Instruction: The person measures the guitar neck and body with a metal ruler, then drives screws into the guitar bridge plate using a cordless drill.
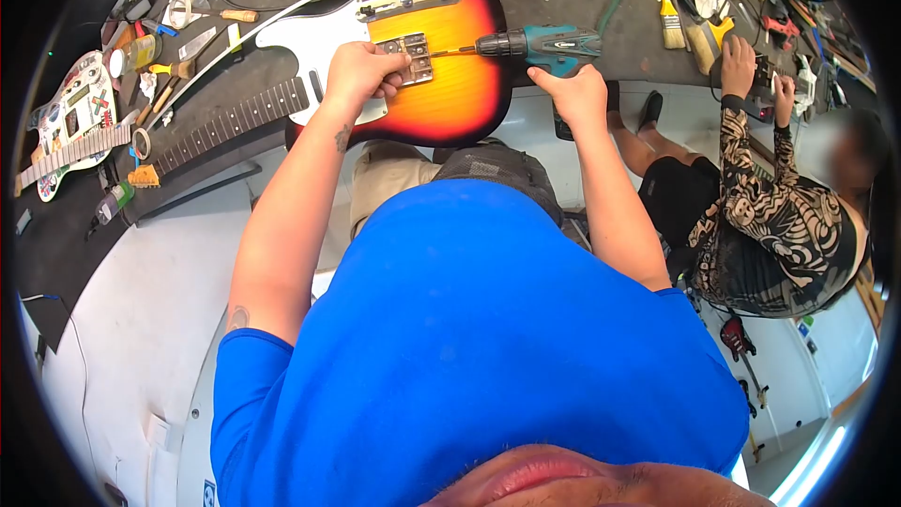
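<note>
A sunburst electric guitar (460, 103) with a white pickguard (319, 36) lies flat on the dark bench in front of me. My left hand (364, 75) is closed, its thumb and curled fingers at the near left part of the metal guitar bridge (415, 47). My right hand (574, 96) grips the handle of a teal cordless drill (554, 41). The drill lies level over the body, and its long bit (455, 53) reaches left to the bridge's right edge. Whether the bit sits in a screw is too small to tell. The control plate (418, 0) with knobs lies beyond the bridge.
Hand tools and a paintbrush (669, 14) crowd the bench at the right. A second guitar (80, 127) covered in stickers lies at far left, near more tools. On my right a co-worker in a patterned top (779, 225) has both hands at the bench.
</note>
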Tool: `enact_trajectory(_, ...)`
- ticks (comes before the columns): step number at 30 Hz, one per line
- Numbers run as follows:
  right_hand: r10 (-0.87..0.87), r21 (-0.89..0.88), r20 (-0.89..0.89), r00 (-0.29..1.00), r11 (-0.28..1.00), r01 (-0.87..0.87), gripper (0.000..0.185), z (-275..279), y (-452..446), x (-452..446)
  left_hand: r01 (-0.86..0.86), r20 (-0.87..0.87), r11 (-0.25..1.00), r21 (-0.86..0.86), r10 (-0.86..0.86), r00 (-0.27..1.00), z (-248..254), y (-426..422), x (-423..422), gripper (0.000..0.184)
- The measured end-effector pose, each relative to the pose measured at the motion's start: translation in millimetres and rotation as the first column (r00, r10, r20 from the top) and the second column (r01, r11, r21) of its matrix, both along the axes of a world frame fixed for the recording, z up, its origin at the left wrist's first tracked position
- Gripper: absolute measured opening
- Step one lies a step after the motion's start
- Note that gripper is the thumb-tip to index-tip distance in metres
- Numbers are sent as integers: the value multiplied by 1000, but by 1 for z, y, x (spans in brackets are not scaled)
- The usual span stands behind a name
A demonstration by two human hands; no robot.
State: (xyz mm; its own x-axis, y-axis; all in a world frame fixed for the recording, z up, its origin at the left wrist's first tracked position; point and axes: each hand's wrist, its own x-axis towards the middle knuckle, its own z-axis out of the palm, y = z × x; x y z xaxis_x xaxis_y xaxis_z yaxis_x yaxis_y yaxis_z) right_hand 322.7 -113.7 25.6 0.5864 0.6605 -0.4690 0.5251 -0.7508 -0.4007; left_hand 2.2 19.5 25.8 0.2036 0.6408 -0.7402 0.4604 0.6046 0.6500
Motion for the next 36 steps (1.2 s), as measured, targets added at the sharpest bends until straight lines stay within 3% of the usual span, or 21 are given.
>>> enact_trajectory(9,-27,14,-99,995,999,28,67,-4,-1,6,8,-23,1000,4,-8,1000,4,0,2,26)
enact_trajectory(18,-26,-54,-94,995,998,21,68,-2,-1,7,17,-47,1000,11,-16,999,6,-1,2,27)
enact_trajectory(36,-43,9,-124,991,999,44,66,-5,-5,9,4,-18,1000,2,-4,1000,6,-2,2,25)
